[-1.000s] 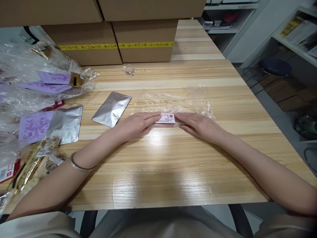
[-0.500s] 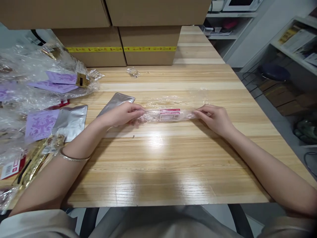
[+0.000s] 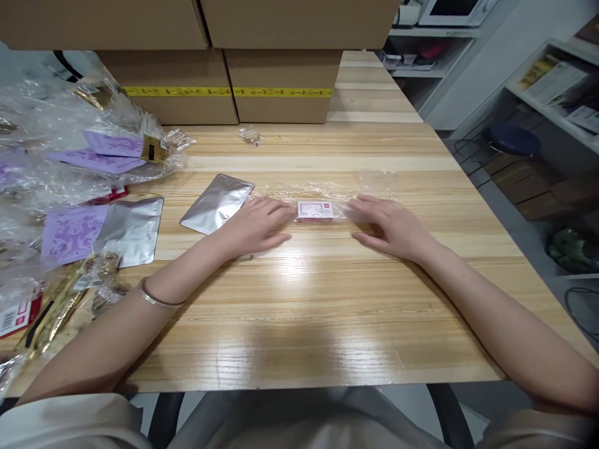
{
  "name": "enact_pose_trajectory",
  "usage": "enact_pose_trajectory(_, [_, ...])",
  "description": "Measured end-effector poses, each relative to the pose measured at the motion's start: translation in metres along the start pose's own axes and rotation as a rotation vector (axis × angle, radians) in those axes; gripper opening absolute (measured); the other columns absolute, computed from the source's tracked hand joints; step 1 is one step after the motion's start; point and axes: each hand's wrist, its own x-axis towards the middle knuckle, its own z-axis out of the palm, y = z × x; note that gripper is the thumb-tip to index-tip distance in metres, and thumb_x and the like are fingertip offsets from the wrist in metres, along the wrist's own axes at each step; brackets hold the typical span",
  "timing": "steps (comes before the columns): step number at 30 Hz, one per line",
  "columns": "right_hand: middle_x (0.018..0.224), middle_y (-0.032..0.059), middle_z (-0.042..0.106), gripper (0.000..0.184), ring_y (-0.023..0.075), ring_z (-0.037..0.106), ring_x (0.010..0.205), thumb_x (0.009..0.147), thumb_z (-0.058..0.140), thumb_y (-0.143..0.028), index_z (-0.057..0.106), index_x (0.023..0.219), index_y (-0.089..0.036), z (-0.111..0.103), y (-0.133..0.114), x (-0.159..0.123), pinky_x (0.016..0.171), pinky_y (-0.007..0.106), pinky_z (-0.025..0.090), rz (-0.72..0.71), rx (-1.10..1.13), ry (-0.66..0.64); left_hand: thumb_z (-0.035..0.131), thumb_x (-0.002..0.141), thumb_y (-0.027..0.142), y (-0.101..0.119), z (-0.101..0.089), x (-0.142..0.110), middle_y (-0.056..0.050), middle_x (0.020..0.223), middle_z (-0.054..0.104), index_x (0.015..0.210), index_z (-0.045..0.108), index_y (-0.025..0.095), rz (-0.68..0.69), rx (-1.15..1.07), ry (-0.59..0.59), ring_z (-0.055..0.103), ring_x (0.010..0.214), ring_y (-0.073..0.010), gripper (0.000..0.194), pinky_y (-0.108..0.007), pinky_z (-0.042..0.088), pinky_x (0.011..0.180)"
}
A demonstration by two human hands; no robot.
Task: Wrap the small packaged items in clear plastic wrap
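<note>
On the pale wooden table [image 3: 299, 305], a small red-and-white box [image 3: 315, 211] lies in clear plastic film [image 3: 322, 189] between the left hand [image 3: 259, 226] and the right hand [image 3: 392, 226], both with thumbs parted from fingers.

"Can you read any lettering?"
"None. Yellow tape [image 3: 178, 91] on the cardboard boxes [image 3: 281, 70] bears red marks too small to make out."
"And the small white-faced box [image 3: 315, 211]?"
"A red square and outline. The red-and-white label [image 3: 21, 313] at left shows a barcode [image 3: 8, 321], nothing legible."
</note>
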Motion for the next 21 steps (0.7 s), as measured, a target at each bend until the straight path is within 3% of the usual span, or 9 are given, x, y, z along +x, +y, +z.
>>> enact_pose_trajectory(4, [0.122, 0.0058, 0.072, 0.030, 0.0276, 0.063, 0.122, 0.098, 0.049, -0.040, 0.071, 0.114, -0.026, 0.002, 0.004, 0.001, 0.104, 0.046, 0.049, 0.093, 0.194, 0.011, 0.040, 0.102, 0.038, -0.014, -0.003, -0.003, -0.008, 0.121, 0.072, 0.117, 0.069, 0.019, -0.173, -0.213, 0.045, 0.065, 0.112, -0.0223, 0.038, -0.038, 0.048, 0.100])
enact_pose_trajectory(8, [0.085, 0.0048, 0.075, 0.036, 0.0251, 0.072, 0.081, 0.094, 0.054, -0.053, 0.072, 0.085, -0.023, 0.000, 0.002, 0.000, 0.075, 0.039, 0.056, 0.350, 0.404, 0.080, 0.046, 0.099, 0.044, -0.017, -0.007, -0.003, -0.007, 0.111, 0.075, 0.112, 0.073, 0.018, -0.349, -0.422, 0.131, 0.068, 0.100, -0.0208, 0.039, -0.032, 0.051, 0.088])
enact_pose_trajectory(10, [0.066, 0.0023, 0.068, 0.041, 0.0209, 0.066, 0.061, 0.092, 0.053, -0.059, 0.069, 0.083, -0.022, 0.000, -0.002, -0.001, 0.062, 0.035, 0.053, 0.463, 0.503, 0.043, 0.046, 0.099, 0.043, -0.015, -0.006, -0.002, -0.007, 0.112, 0.075, 0.113, 0.072, 0.019, -0.377, -0.458, 0.103, 0.067, 0.099, -0.0207, 0.039, -0.031, 0.051, 0.086])
enact_pose_trajectory(12, [0.059, 0.0003, 0.063, 0.042, 0.0195, 0.062, 0.054, 0.090, 0.053, -0.061, 0.068, 0.092, -0.022, 0.001, -0.005, 0.000, 0.057, 0.034, 0.050, 0.547, 0.491, 0.018, 0.045, 0.099, 0.040, -0.010, -0.004, -0.001, -0.006, 0.111, 0.075, 0.111, 0.073, 0.020, -0.370, -0.410, 0.024, 0.067, 0.099, -0.0207, 0.036, -0.031, 0.051, 0.085])
enact_pose_trajectory(14, [0.067, 0.0032, 0.066, 0.041, 0.0226, 0.065, 0.062, 0.088, 0.057, -0.059, 0.068, 0.102, -0.021, 0.004, -0.008, 0.001, 0.062, 0.036, 0.051, 0.577, 0.278, 0.059, 0.044, 0.099, 0.035, -0.005, -0.001, 0.000, -0.007, 0.111, 0.074, 0.110, 0.072, 0.020, -0.387, -0.224, 0.002, 0.067, 0.098, -0.0221, 0.033, -0.033, 0.051, 0.083])
enact_pose_trajectory(17, [0.104, 0.0156, 0.071, 0.046, 0.0347, 0.067, 0.098, 0.088, 0.058, -0.054, 0.066, 0.116, -0.018, 0.006, -0.008, 0.001, 0.085, 0.050, 0.050, 0.484, -0.128, 0.174, 0.045, 0.098, 0.027, 0.004, 0.001, 0.001, -0.015, 0.112, 0.069, 0.118, 0.067, 0.015, -0.371, 0.163, 0.162, 0.065, 0.097, -0.0263, 0.032, -0.038, 0.051, 0.078])
enact_pose_trajectory(19, [0.130, 0.0203, 0.062, 0.055, 0.0402, 0.057, 0.121, 0.090, 0.055, -0.054, 0.059, 0.130, -0.017, 0.005, -0.005, -0.001, 0.098, 0.058, 0.043, 0.388, -0.196, 0.206, 0.046, 0.098, 0.028, 0.010, 0.001, 0.001, -0.017, 0.111, 0.067, 0.121, 0.065, 0.012, -0.221, 0.281, 0.256, 0.063, 0.098, -0.0274, 0.034, -0.041, 0.050, 0.080])
enact_pose_trajectory(21, [0.147, 0.0190, 0.050, 0.068, 0.0401, 0.047, 0.134, 0.089, 0.056, -0.057, 0.046, 0.145, -0.020, 0.002, 0.000, -0.004, 0.106, 0.060, 0.039, 0.278, -0.103, 0.138, 0.050, 0.098, 0.035, 0.016, 0.002, 0.001, -0.017, 0.114, 0.067, 0.122, 0.064, 0.012, 0.004, 0.272, 0.226, 0.063, 0.104, -0.0284, 0.037, -0.042, 0.050, 0.086])
